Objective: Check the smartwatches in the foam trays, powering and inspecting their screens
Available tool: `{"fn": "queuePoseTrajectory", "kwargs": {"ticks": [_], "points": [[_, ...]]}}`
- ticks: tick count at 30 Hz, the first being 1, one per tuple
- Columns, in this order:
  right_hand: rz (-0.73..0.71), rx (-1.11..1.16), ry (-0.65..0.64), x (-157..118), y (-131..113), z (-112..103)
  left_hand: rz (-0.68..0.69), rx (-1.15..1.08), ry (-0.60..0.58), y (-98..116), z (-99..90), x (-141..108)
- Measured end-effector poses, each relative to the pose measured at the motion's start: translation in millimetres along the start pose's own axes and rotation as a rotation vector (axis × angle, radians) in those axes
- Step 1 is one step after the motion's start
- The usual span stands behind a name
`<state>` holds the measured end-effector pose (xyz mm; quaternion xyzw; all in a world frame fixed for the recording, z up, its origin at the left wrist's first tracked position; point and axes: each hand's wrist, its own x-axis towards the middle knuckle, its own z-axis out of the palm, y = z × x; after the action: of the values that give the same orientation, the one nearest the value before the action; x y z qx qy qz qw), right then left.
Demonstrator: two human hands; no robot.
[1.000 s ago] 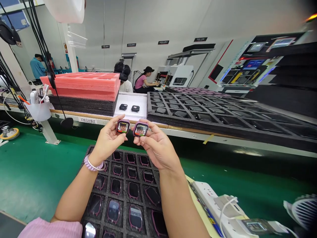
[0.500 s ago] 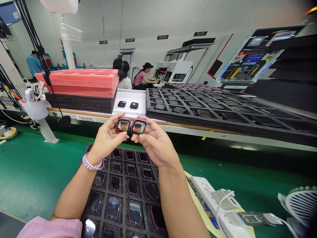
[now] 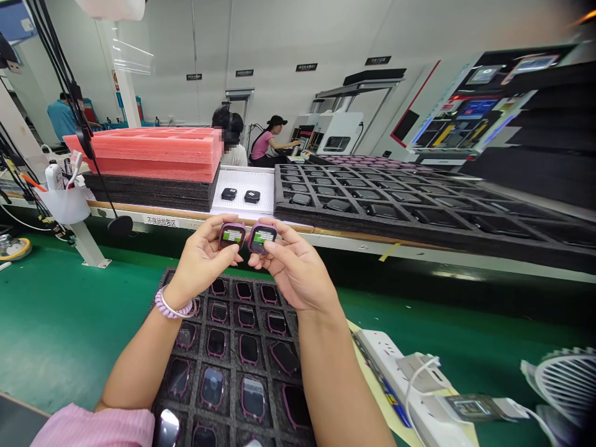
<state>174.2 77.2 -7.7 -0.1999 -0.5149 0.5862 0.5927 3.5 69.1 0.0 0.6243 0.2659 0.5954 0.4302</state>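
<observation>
My left hand (image 3: pixel 209 251) grips a purple-framed smartwatch (image 3: pixel 231 235) by its edges, thumb along the lower rim. Close beside it, a second purple-framed smartwatch (image 3: pixel 261 238) is pinched in my right hand (image 3: pixel 293 264), whose thumb lies on the lower right of the screen. Both screens are lit and show green and white areas; the text is too small to read. Below my hands lies a black foam tray (image 3: pixel 231 366) with several purple-framed watches in its square pockets, their screens dark. My forearms cover parts of the tray's sides.
On the shelf ahead, a black foam tray (image 3: pixel 342 208) holds dark watches. Two black devices rest on a white sheet (image 3: pixel 237 214) beside pink foam (image 3: pixel 153 155). A white power strip (image 3: pixel 395 366) with a charger lies at right. A cup of tools (image 3: pixel 67 205) stands left. People sit beyond.
Both watch screens have switched from a picture with a red-orange strip to green and white areas. My right thumb has moved up onto its watch's screen.
</observation>
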Motion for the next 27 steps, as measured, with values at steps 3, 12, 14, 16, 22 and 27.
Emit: {"fn": "queuePoseTrajectory", "kwargs": {"ticks": [3, 12, 14, 16, 22, 27], "points": [[-0.003, -0.009, -0.020, -1.6, -0.1, 0.7, 0.015, 0.004, 0.021, -0.6, 0.3, 0.7], [-0.007, -0.051, 0.007, 0.3, 0.3, 1.0, -0.014, -0.014, 0.008, 1.4, -0.5, -0.3], [-0.013, -0.064, 0.021, 0.5, 1.4, -0.1, -0.035, -0.018, 0.004, 1.8, -0.2, -0.9], [-0.015, -0.079, 0.031, 0.0, 2.0, -1.0, -0.045, -0.022, 0.005, 1.5, -0.2, -1.4], [-0.006, -0.099, 0.024, -2.0, -1.1, 3.6, -0.034, -0.029, 0.005, 1.5, 0.8, -0.2], [-0.096, -0.144, 0.047, -14.8, -19.7, 7.4, 0.055, 0.017, 0.060, 25.8, 0.1, -14.6]]}}
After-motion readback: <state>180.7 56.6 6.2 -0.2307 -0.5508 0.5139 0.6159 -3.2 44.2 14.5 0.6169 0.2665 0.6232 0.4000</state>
